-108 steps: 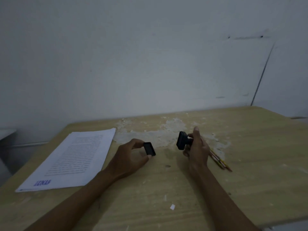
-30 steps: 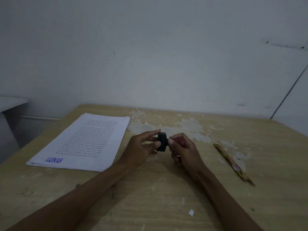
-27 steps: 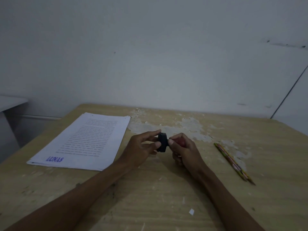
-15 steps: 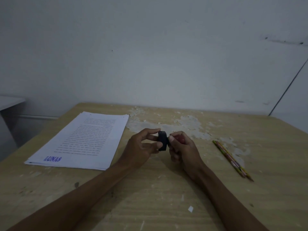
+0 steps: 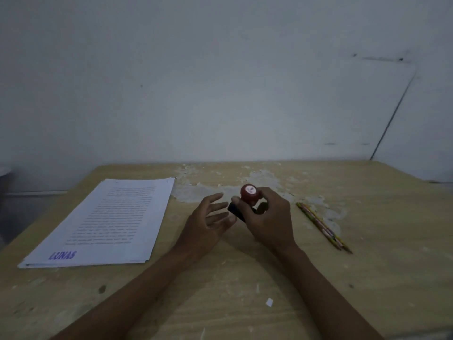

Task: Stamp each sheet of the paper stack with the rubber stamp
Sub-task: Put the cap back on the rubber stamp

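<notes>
Right hand (image 5: pixel 267 217) grasping the rubber stamp (image 5: pixel 247 198) above the table (image 5: pixel 245 278).
Red knob up, black base below; left hand (image 5: pixel 208 224) beside it, fingers spread and released. Paper stack (image 5: pixel 105 222) lies left, bearing "LUNAS".

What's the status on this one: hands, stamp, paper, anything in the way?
Right hand gripping rubber stamp, red knob up. Left hand open, empty, beside it. Paper stack left on table, top sheet shows LUNAS mark. Pencils off right, nothing blocking.

Left hand (image 5: pixel 208 223) bare, no glove or ring; right hand (image 5: pixel 268 223) likewise; both forearms unsleeved.
</notes>
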